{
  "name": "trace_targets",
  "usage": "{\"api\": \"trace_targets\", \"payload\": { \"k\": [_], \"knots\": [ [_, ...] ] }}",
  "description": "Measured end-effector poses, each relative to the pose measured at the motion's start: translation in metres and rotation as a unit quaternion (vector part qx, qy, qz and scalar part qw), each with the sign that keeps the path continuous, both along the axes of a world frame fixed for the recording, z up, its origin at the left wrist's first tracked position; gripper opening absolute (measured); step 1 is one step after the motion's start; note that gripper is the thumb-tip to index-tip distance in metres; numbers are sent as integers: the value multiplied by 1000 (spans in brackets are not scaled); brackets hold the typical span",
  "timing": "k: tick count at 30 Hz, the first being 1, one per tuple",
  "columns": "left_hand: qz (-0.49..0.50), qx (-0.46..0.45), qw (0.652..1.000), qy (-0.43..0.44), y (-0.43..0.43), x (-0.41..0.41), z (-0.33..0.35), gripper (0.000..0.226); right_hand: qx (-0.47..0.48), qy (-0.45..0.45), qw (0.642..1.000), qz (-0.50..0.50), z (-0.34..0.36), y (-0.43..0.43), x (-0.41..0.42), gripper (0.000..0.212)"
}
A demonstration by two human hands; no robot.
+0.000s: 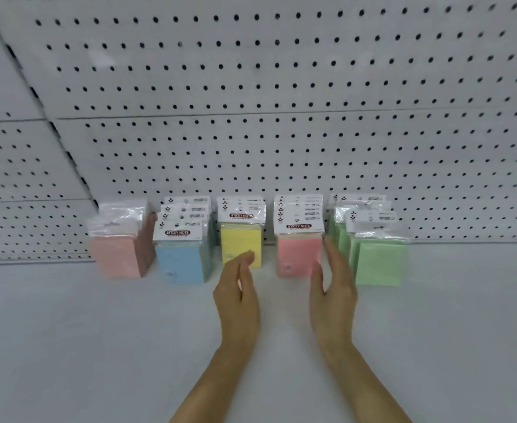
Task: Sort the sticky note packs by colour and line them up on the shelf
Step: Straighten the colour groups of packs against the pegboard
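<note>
left hand (236, 297) and right hand (332, 291), fingers (334, 259) straight, hold nothing; pink packs (297, 257) stand between them.

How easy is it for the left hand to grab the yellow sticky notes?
Probably easy, yes. The left hand is open and its fingertips are right at the front yellow pack, with nothing between them. The blue pack and pink pack stand apart on either side.

A shop display: a white pegboard back panel (281, 117) rises behind a white shelf (98, 331) carrying retail-packaged sticky note packs (298, 239).
</note>
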State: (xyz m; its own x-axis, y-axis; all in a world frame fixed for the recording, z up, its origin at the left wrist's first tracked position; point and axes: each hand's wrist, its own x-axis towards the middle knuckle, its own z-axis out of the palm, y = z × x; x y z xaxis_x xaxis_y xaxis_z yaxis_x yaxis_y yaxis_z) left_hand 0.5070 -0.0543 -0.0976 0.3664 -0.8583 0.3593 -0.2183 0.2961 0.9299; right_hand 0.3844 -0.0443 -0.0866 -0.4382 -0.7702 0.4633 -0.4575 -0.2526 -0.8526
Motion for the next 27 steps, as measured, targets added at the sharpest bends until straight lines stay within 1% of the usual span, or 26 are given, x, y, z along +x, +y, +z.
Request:
{"api": "trace_targets", "payload": {
  "k": [2, 3, 5, 7, 8, 11, 15, 19, 20, 23, 24, 25, 27],
  "knots": [
    [35, -4, 999, -18, -2, 15, 2, 30, -26, 7, 999, 38, -1, 6, 22, 39],
    [34, 16, 999, -17, -5, 22, 2, 32, -19, 12, 997, 73, -4, 4, 35, 40],
    [1, 73, 997, 18, -11, 32, 3, 39, 30, -9, 992, 125, -8, -4, 61, 45],
    [-43, 107, 992, 53, -16, 36, 4, 43, 99, -48, 985, 135, -10, -14, 79, 52],
    [-58, 114, 990, 55, -17, 37, 4, 45, 130, -60, 981, 134, -12, -18, 86, 54],
    [-86, 132, 986, 57, -23, 38, 4, 49, 173, -65, 976, 119, -15, -25, 93, 58],
    [-106, 135, 981, 92, -39, 39, 0, 51, 184, -67, 976, 92, -20, -34, 89, 57],
    [-131, 130, 978, 99, -54, 38, 3, 60, 169, -55, 978, 110, -12, -42, 84, 51],
    [-130, 135, 977, 102, -57, 38, 4, 65, 166, -50, 978, 118, -10, -45, 82, 50],
    [-122, 148, 976, 107, -66, 40, 5, 88, 168, -28, 976, 137, -12, -54, 74, 46],
    [-122, 149, 975, 114, -68, 41, 4, 90, 171, -25, 975, 140, -14, -57, 73, 46],
    [-126, 146, 973, 125, -68, 42, 5, 89, 172, -26, 974, 144, -16, -57, 71, 47],
    [-132, 130, 972, 147, -64, 43, 8, 76, 171, -28, 974, 147, -17, -57, 71, 49]
  ]
}}
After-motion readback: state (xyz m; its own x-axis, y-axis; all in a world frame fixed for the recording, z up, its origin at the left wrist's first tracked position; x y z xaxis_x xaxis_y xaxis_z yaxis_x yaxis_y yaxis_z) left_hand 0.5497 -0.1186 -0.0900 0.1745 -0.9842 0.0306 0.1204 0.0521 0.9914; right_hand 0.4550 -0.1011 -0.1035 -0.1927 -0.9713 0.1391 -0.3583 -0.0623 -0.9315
